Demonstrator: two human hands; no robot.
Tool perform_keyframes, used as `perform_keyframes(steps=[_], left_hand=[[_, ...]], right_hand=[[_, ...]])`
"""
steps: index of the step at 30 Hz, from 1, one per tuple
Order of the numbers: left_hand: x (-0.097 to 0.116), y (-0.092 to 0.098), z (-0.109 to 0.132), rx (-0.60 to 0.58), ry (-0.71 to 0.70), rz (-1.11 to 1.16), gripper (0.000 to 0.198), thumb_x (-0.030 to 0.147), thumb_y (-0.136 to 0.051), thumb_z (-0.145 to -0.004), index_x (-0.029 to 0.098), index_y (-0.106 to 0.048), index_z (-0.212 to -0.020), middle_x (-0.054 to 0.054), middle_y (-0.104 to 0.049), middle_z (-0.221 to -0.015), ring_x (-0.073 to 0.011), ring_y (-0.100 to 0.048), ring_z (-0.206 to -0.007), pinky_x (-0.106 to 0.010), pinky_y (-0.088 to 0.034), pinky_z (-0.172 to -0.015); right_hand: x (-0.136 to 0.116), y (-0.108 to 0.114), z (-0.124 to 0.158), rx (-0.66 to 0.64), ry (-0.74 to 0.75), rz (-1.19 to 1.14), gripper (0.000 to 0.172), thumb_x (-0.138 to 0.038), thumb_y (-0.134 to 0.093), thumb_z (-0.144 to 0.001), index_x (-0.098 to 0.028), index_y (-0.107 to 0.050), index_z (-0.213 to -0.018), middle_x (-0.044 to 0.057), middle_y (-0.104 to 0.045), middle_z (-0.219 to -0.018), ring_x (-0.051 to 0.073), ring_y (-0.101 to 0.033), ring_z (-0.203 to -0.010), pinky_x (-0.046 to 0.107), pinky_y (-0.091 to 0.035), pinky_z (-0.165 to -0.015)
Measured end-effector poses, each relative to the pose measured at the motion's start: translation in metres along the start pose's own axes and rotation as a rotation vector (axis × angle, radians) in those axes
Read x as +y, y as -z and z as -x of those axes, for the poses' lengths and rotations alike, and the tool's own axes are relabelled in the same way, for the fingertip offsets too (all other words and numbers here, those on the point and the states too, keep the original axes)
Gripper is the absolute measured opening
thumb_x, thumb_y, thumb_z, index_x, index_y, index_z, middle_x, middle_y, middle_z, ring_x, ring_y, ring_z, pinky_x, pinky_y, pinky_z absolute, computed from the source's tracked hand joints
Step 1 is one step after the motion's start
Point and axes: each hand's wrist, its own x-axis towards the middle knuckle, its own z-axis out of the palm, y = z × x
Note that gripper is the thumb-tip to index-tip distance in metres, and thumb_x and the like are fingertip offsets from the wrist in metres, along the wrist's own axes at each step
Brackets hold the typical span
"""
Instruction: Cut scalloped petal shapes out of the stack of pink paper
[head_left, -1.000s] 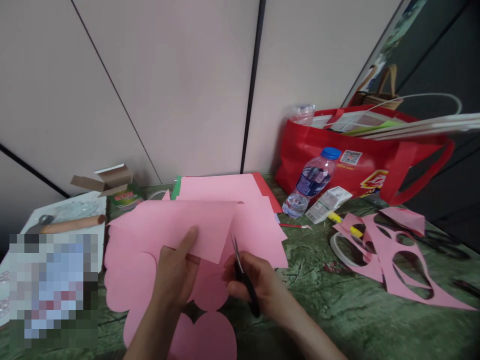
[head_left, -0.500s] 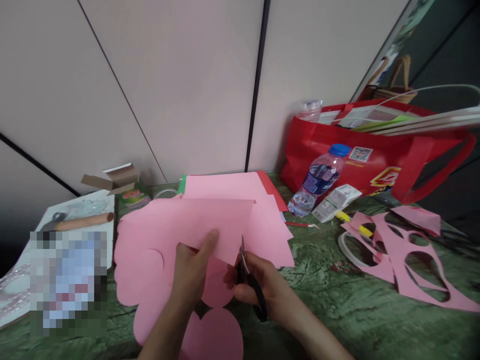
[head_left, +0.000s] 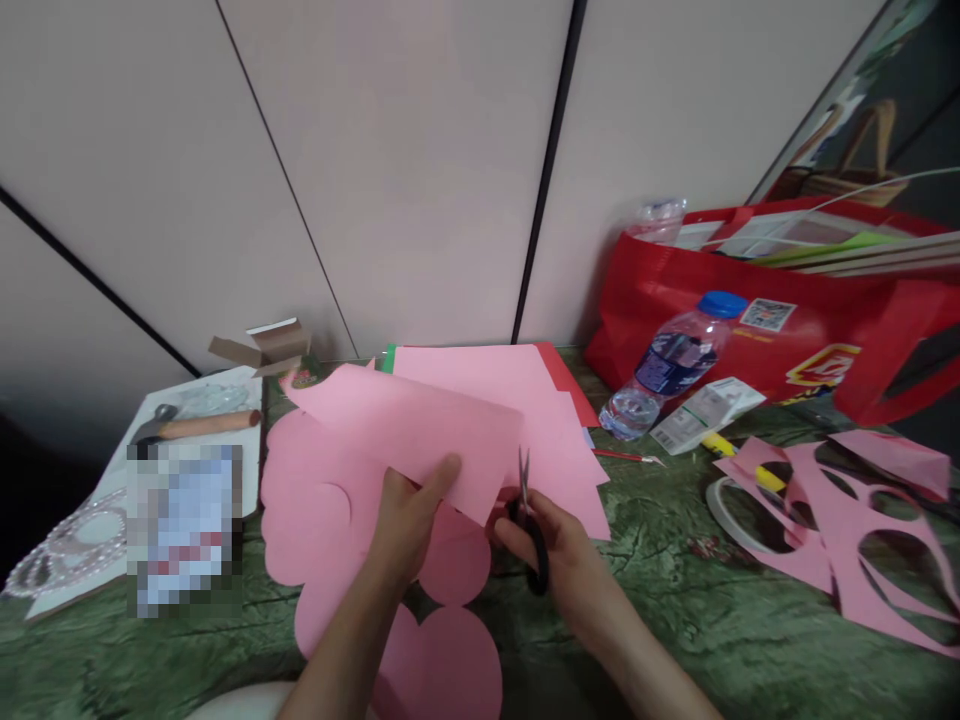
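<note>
My left hand (head_left: 412, 510) is closed on a sheet of pink paper (head_left: 450, 420), thumb on top and fingers underneath. In my right hand (head_left: 559, 550) is a pair of scissors (head_left: 525, 485) with black handles. Their blades point up and away, slightly apart, just right of the sheet's near right corner. Several round pink paper cutouts (head_left: 459, 660) lie on the table below and left of my hands. Behind the held sheet rests a stack of pink paper (head_left: 480, 365), with red and green edges showing under it.
Pink paper scraps with round holes (head_left: 814, 530) lie at right near a white tape ring (head_left: 724, 520). A water bottle (head_left: 675, 365) leans by a red bag (head_left: 675, 290). At left, a hammer (head_left: 202, 424) and pearl strands (head_left: 71, 540) lie on a white board (head_left: 251, 480).
The view has shifted, so things sit further right in it. The held sheet is now more tilted, with its far edge sloping down rightward. The scissors have come off the sheet's edge.
</note>
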Motion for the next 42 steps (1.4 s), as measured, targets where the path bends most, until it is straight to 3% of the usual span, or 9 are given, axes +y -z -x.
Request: perform_keyframes(steps=[4,7,12,16,18,24,31,37,42], left_hand=[[0.003,0.0,0.002,-0.041,-0.014,-0.113,0.026,0.028,-0.065,-0.074,0.016,-0.063,-0.098,-0.008,-0.068,-0.098,-0.0224,-0.06,-0.094,-0.032,-0.048,-0.079],[0.004,-0.001,0.003,-0.107,0.013,-0.178,0.02,0.027,-0.062,-0.075,0.016,-0.064,-0.092,-0.008,-0.068,-0.094,-0.0233,-0.061,-0.09,-0.033,-0.049,-0.076],[0.004,0.003,0.008,-0.179,0.04,-0.195,0.022,0.027,-0.063,-0.075,0.018,-0.064,-0.095,-0.009,-0.068,-0.096,-0.0247,-0.061,-0.091,-0.034,-0.05,-0.074],[0.004,0.004,0.01,-0.168,0.028,-0.215,0.027,0.027,-0.065,-0.073,0.017,-0.064,-0.098,-0.01,-0.067,-0.102,-0.0255,-0.06,-0.096,-0.035,-0.049,-0.078],[0.003,0.001,0.008,-0.147,0.049,-0.197,0.028,0.026,-0.064,-0.073,0.016,-0.064,-0.099,-0.011,-0.067,-0.104,-0.0268,-0.059,-0.1,-0.038,-0.048,-0.082],[-0.002,-0.001,-0.001,-0.098,0.177,-0.061,0.029,0.025,-0.065,-0.072,0.012,-0.063,-0.098,-0.014,-0.067,-0.104,-0.0263,-0.059,-0.101,-0.039,-0.046,-0.086],[0.0,0.001,-0.005,0.023,0.159,0.186,0.033,0.028,-0.07,-0.069,0.009,-0.066,-0.096,-0.013,-0.071,-0.095,-0.0219,-0.065,-0.085,-0.036,-0.049,-0.079],[0.004,-0.001,-0.006,0.104,0.084,0.211,0.027,0.021,-0.071,-0.066,0.01,-0.068,-0.091,-0.009,-0.072,-0.088,-0.0195,-0.065,-0.082,-0.031,-0.05,-0.077],[0.008,-0.002,-0.001,0.093,0.074,0.012,0.023,0.025,-0.071,-0.066,0.012,-0.068,-0.085,-0.007,-0.072,-0.082,-0.0193,-0.064,-0.079,-0.029,-0.05,-0.071]], right_hand=[[-0.004,0.001,-0.001,0.148,0.003,-0.225,0.034,-0.038,-0.075,-0.064,-0.02,-0.058,-0.088,-0.001,-0.061,-0.071,0.016,-0.059,-0.065,0.031,-0.048,-0.064],[-0.006,0.001,-0.002,0.199,0.053,-0.265,0.031,-0.032,-0.077,-0.063,-0.02,-0.059,-0.086,-0.002,-0.061,-0.072,0.014,-0.057,-0.064,0.029,-0.049,-0.063],[-0.006,0.004,0.0,0.325,0.206,-0.089,0.029,-0.028,-0.077,-0.063,-0.021,-0.06,-0.085,-0.003,-0.059,-0.075,0.013,-0.054,-0.066,0.025,-0.047,-0.062],[-0.007,0.007,0.002,0.421,0.36,0.06,0.033,-0.027,-0.078,-0.063,-0.024,-0.057,-0.089,-0.005,-0.056,-0.069,0.012,-0.05,-0.061,0.023,-0.044,-0.059],[-0.006,0.008,0.0,0.376,0.321,0.083,0.032,-0.031,-0.077,-0.063,-0.023,-0.058,-0.087,-0.004,-0.058,-0.07,0.013,-0.051,-0.063,0.025,-0.044,-0.061],[-0.001,0.005,-0.006,0.069,0.147,0.156,0.029,-0.039,-0.075,-0.064,-0.019,-0.058,-0.078,-0.001,-0.058,-0.07,0.016,-0.054,-0.067,0.029,-0.045,-0.065],[-0.001,0.002,0.004,-0.239,-0.066,0.208,0.035,-0.038,-0.077,-0.063,-0.019,-0.057,-0.085,-0.002,-0.057,-0.069,0.013,-0.051,-0.062,0.024,-0.041,-0.057],[-0.002,0.002,0.005,-0.304,-0.129,0.189,0.034,-0.039,-0.076,-0.064,-0.018,-0.057,-0.084,-0.001,-0.058,-0.073,0.012,-0.051,-0.063,0.025,-0.04,-0.058],[-0.01,-0.003,0.007,-0.292,-0.071,0.169,0.038,-0.046,-0.075,-0.062,-0.019,-0.057,-0.082,-0.001,-0.057,-0.071,0.014,-0.051,-0.064,0.025,-0.04,-0.058]])
